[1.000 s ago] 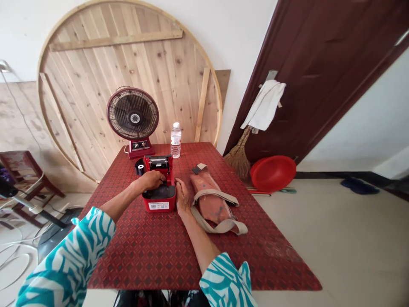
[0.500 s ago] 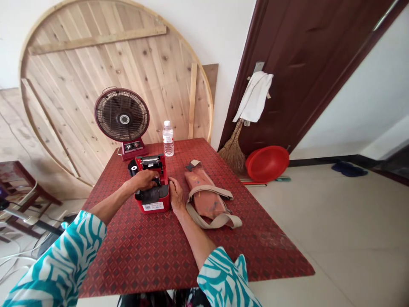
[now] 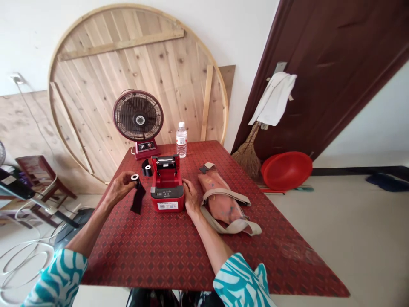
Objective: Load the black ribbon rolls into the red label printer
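Observation:
A red and black label printer [image 3: 168, 198] stands on the patterned table [image 3: 153, 251] with its lid raised and its red inside showing. My left hand [image 3: 120, 186], to the left of the printer, grips a small roll of black ribbon [image 3: 137, 199] whose loose end hangs down. A white core shows at the top of that roll. My right hand [image 3: 191, 197] rests against the printer's right side, fingers along its edge. A second black roll [image 3: 147, 168] stands on the table behind, just left of the lid.
Right of the printer lies a brown pouch [image 3: 220, 200] with a beige strap. A fan [image 3: 139, 117] and a water bottle [image 3: 181, 140] stand at the table's far end. Beyond are a broom [image 3: 249, 155], a red basin [image 3: 287, 170] and a chair [image 3: 44, 177].
My left hand has come out of the printer and moved left with the black ribbon roll. My right hand stays at the printer's side. The view has shifted left.

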